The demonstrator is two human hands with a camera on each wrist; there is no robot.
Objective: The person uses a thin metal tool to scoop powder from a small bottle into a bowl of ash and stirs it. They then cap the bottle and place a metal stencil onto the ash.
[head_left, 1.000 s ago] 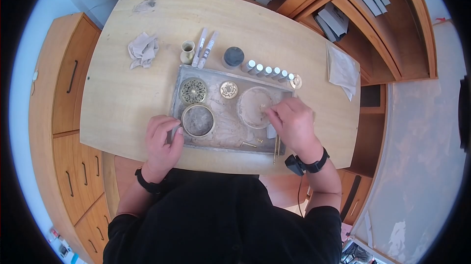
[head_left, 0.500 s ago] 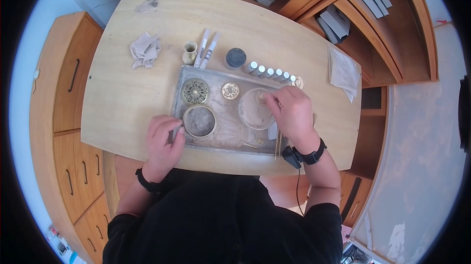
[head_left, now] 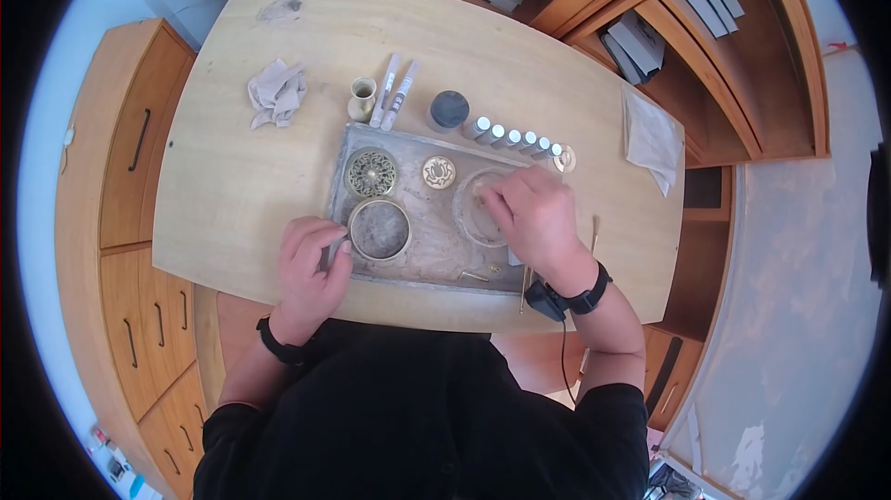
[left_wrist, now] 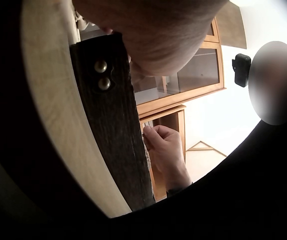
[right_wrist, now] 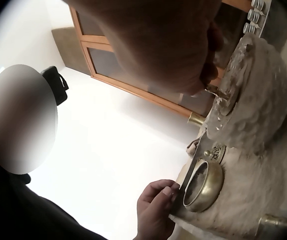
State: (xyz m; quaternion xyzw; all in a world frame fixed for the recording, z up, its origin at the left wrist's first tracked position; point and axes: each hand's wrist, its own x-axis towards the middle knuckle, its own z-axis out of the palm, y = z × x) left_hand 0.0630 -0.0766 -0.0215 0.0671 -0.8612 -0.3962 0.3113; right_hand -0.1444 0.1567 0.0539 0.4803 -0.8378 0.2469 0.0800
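Observation:
In the head view, my left hand [head_left: 313, 268] holds the left edge of the grey tray [head_left: 429, 245] between thumb and bent fingers. Close to it stands a round brass bowl [head_left: 380, 230] of grey powder. My right hand [head_left: 541, 221] is over a clear bowl [head_left: 471, 223] of pale powder at the tray's right. Seen from the right wrist, its fingertips pinch a small brass piece [right_wrist: 216, 91] at the mouth of the textured clear bowl [right_wrist: 263, 90]; the piece's full shape is hidden. A pierced brass lid [head_left: 371, 172] and a patterned brass disc [head_left: 439, 172] lie on the tray.
Behind the tray stand a small brass vase [head_left: 362, 99], two pale tubes [head_left: 399, 96], a dark-lidded jar [head_left: 449, 109] and several silver-capped vials [head_left: 497, 134]. Crumpled cloth [head_left: 277, 93] lies at the left, a folded cloth [head_left: 651, 138] at the right. Thin brass tools lie near the right forearm.
My right hand has shifted a little left over the clear bowl, with its fingertips still together. The left hand stays at the tray's edge.

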